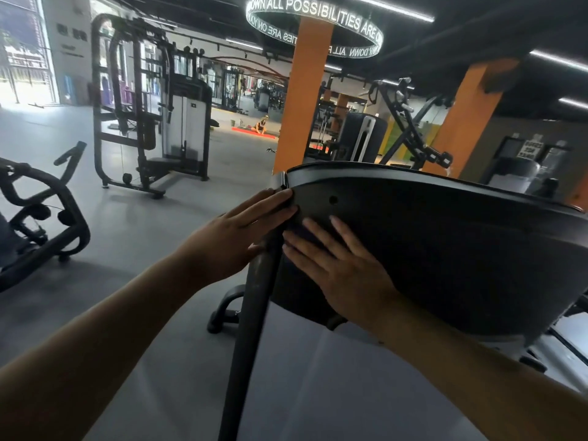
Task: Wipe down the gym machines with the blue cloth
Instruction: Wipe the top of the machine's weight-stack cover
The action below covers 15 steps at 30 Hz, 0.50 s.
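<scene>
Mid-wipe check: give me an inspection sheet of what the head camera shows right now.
Surface: dark curved plastic machine shroud, pale rim on top, small round hole near its left edge; dirt cannot be judged.
Job's things: bluish cloth patch peeks out under the right hand, mostly hidden.
Clutter: nothing seen.
Hands: left hand flat, fingers straight against the shroud's left edge; right hand flat, fingers spread, pressing the shroud face.
Cables: nothing seen near the hands; black-framed weight-stack machine behind carries a thin cable.
Surroundings: grey floor, slanted grey post below the hands, orange pillar, lit ring sign overhead, person seated on a red mat far back.
</scene>
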{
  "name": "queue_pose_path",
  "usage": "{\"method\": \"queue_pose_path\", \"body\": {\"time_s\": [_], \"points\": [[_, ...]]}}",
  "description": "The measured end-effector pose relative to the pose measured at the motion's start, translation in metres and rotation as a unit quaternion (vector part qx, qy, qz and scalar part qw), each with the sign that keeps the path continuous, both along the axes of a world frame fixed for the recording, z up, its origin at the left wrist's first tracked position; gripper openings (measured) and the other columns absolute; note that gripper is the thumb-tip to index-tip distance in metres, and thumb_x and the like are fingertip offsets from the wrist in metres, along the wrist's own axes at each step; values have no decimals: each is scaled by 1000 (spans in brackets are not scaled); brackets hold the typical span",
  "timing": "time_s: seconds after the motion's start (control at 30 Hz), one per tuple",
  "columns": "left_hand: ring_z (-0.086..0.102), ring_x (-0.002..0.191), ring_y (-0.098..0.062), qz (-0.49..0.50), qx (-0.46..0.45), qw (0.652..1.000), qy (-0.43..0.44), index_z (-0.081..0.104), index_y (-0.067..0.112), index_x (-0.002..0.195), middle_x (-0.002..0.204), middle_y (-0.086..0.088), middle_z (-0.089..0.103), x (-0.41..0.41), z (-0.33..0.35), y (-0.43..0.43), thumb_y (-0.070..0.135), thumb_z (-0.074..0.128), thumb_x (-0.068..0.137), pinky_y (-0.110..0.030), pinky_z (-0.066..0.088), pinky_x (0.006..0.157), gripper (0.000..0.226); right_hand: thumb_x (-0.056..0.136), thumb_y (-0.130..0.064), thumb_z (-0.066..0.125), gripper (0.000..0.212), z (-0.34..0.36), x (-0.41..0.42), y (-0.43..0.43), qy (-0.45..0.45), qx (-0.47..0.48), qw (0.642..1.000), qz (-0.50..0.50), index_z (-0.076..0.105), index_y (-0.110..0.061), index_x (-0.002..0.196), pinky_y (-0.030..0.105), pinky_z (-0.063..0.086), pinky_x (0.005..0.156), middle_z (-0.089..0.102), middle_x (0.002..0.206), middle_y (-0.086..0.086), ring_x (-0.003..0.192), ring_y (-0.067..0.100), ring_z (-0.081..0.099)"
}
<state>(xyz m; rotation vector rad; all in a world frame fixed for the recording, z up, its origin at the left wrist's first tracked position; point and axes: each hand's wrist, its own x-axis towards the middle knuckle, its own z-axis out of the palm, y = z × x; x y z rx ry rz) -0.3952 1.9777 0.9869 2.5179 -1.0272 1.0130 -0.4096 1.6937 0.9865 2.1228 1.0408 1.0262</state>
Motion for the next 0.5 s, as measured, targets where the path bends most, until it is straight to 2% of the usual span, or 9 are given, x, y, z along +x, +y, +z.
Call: {"method": "queue_pose_path", "body": {"time_s": [0.07,0.2,0.23,0.33,0.4,0.5], "points": [[12,169,-19,-6,-6,1000,3,28,23,173,183,7,10,1,-1,0,18,82,95,-45,33,130,95,109,-18,28,67,4,0,6,4,47,999,-5,13,-18,174,62,-2,134,4,182,8,168,38,-2],[9,169,-17,-11,4,1000,15,28,25,173,183,10,9,1,3,2,14,84,93,-45,33,131,99,108,-24,31,65,-38,0,16,60,-134,989,15,23,-14,172,58,-3,134,10,181,11,167,40,6],[9,169,-16,-12,10,1000,17,26,26,173,183,11,7,1,4,3,14,84,93,-46,33,131,100,109,-26,28,64,-35,1,16,59,-137,989,12,23,-16,172,58,-3,135,10,182,10,167,39,5],[10,169,-15,-5,24,1000,6,23,28,174,183,11,6,3,5,11,15,81,96,-42,28,133,98,110,-26,25,66,-6,4,21,44,-28,999,-1,11,-19,174,58,-5,134,1,182,7,168,36,-5],[9,169,-15,14,23,1000,-9,21,30,174,183,11,4,4,6,13,22,75,102,-39,20,134,90,110,-26,27,67,-4,4,28,33,34,999,-2,10,-18,174,59,-6,134,0,182,8,168,36,-7],[3,169,-15,37,7,999,-20,19,33,175,184,9,2,9,19,11,30,62,110,-40,14,136,77,107,-29,37,70,-33,4,37,46,-45,998,1,19,-12,173,59,-3,134,5,182,13,167,39,0]]}}
